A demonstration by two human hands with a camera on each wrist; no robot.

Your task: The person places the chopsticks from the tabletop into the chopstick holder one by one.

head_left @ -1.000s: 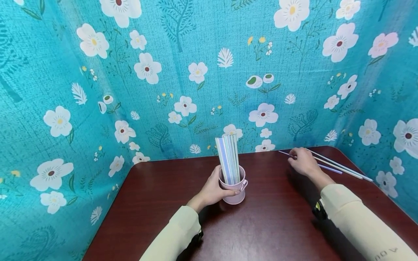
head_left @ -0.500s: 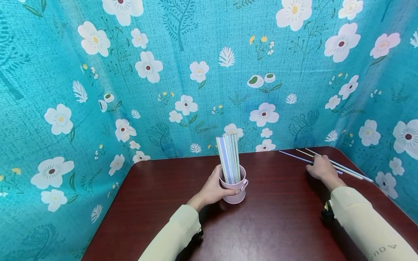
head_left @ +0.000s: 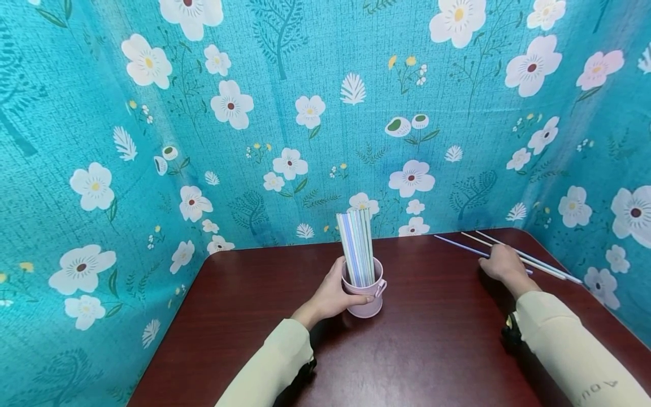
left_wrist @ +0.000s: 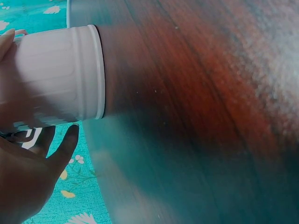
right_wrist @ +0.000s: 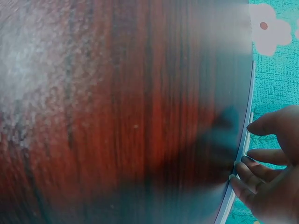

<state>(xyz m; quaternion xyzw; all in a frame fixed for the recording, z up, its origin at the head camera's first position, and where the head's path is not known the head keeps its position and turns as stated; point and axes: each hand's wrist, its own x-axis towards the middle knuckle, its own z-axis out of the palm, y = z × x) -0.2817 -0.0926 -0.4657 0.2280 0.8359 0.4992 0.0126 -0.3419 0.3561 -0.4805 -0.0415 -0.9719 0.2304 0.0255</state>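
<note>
A small pink bucket (head_left: pixel 367 305) stands upright on the table, filled with a bundle of pastel drinking straws (head_left: pixel 358 249). My left hand (head_left: pixel 331 294) grips the bucket from its left side, thumb across the front; the left wrist view shows the bucket's side wall (left_wrist: pixel 51 74) and base. At the table's far right, my right hand (head_left: pixel 502 264) is down on a purple straw (head_left: pixel 458 244), its thumb and bent fingertips at the straw. In the right wrist view the right hand (right_wrist: pixel 275 163) has its fingertips along the straw, lying near the table's edge.
Beside the right hand lie two more loose straws, a cream straw (head_left: pixel 546 268) and a pale blue straw (head_left: pixel 567 274), slanting toward the right edge of the dark red-brown table (head_left: pixel 264 294). A turquoise flowered cloth (head_left: pixel 315 147) hangs behind and around the table.
My right hand has moved right along the purple straw from its left part toward its middle. Lately that straw has shifted slightly left. The left hand and bucket stay put.
</note>
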